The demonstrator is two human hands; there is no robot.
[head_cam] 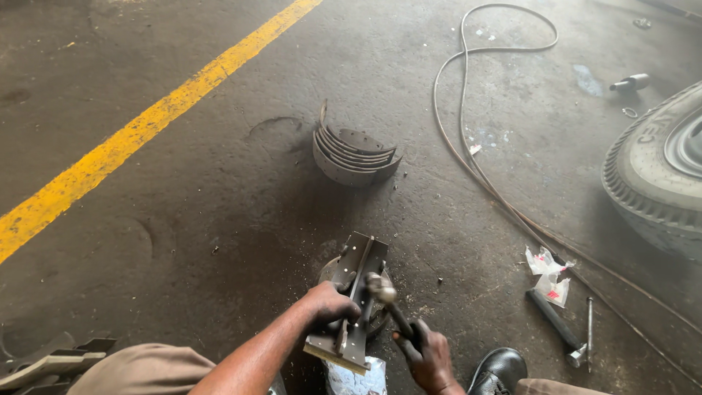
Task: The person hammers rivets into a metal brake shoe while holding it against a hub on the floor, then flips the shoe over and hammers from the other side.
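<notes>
A curved metal brake shoe [360, 267] rests upright on a round metal block [338, 272] at the bottom centre of the floor. My left hand [329, 303] grips its near part. My right hand [428, 358] is closed round the handle of a hammer [382, 289], whose head sits against the shoe's web. A stack of curved brake linings [352, 155] lies on the concrete further ahead.
A yellow line [146, 124] crosses the floor at the left. A hose [468, 146] snakes along the right, near a large tyre [654, 175]. A second hammer [556, 325], a thin rod [589, 322] and a plastic wrapper [548, 274] lie beside my black shoe [499, 369]. More shoes [51, 358] sit bottom left.
</notes>
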